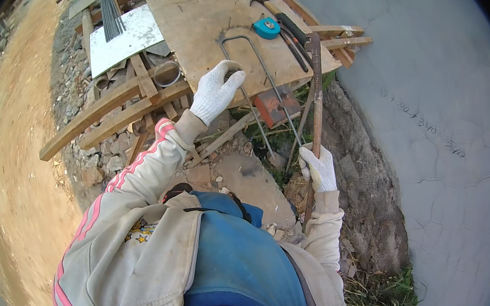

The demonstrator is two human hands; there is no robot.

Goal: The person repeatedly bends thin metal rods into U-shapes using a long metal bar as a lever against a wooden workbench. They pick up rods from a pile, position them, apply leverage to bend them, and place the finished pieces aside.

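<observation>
My left hand (219, 91), in a white knit glove, is raised over the near edge of the board, thumb and fingers curved with a gap between them. One leg of a thin metal rod bent into a U (263, 64) runs behind its fingertips; I see no grip on it. My right hand (319, 170), also gloved, is closed round a long rusty metal bar (317, 110) with a thicker head at its far end. The rod's other leg reaches that hand's fingers; whether they hold it too is unclear. The rod's bent end lies on the wooden board (193, 31).
On the board are a teal tape measure (266, 28), a claw hammer (270, 6) and long-handled pliers (295, 51). Thin straight rods (108, 8) lie on a white sheet (124, 43) at left. Timber beams (99, 112) jut out nearby. A red-brown block (276, 106) sits below; a grey wall (439, 86) borders the right.
</observation>
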